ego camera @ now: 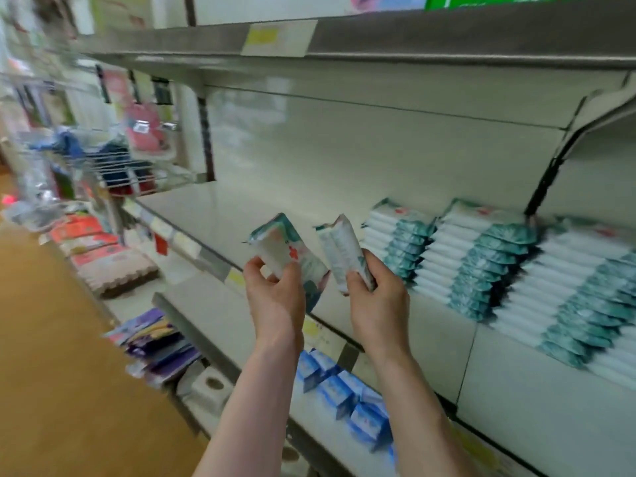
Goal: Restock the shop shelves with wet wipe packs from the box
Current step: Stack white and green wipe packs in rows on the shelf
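Observation:
My left hand [275, 290] grips a teal-and-white wet wipe pack [285, 249], held upright in front of the middle shelf [213, 215]. My right hand [378, 290] grips a second wet wipe pack [344, 253], tilted, just left of the stocked rows. Three rows of teal-and-white wipe packs [481, 263] stand on edge on the right part of that shelf. The left part of the shelf is bare. The box is not in view.
An upper shelf [378, 39] with a price label overhangs the hands. Below are blue packs [344, 387], purple packs [158, 339] and pink-red packs [99, 249] on lower shelves. A wire basket rack [113, 166] stands at the left. Orange-brown floor [51, 373] lies bottom left.

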`<action>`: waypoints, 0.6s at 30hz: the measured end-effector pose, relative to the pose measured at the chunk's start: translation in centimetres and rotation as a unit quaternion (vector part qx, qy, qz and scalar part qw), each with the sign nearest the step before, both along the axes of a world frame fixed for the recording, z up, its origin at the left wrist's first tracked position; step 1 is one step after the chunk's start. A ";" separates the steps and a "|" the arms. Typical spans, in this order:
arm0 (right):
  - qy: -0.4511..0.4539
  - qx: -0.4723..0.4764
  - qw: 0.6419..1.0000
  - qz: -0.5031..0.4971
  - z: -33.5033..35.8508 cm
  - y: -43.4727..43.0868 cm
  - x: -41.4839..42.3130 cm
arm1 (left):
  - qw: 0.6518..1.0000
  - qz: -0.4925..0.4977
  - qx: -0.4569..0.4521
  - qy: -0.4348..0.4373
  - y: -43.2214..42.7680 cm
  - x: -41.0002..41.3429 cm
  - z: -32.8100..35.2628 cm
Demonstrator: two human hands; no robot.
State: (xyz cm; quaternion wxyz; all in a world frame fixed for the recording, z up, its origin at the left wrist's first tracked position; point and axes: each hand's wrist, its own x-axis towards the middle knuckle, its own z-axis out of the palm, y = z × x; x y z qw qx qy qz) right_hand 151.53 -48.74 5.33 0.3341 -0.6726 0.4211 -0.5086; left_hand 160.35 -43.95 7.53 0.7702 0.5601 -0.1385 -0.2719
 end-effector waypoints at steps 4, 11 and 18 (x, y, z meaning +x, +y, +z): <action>0.008 -0.013 0.998 -0.056 0.3 -2.3 1.0 | 0.998 -0.061 -0.011 0.010 -3.1 1.3 0.6; -0.012 0.002 0.994 -0.113 1.2 -5.1 2.5 | 0.988 -0.155 0.003 0.028 -6.9 4.3 1.1; 0.127 -0.097 0.964 -0.214 5.7 -9.1 0.5 | 0.971 -0.224 -0.010 0.084 -9.5 4.4 1.4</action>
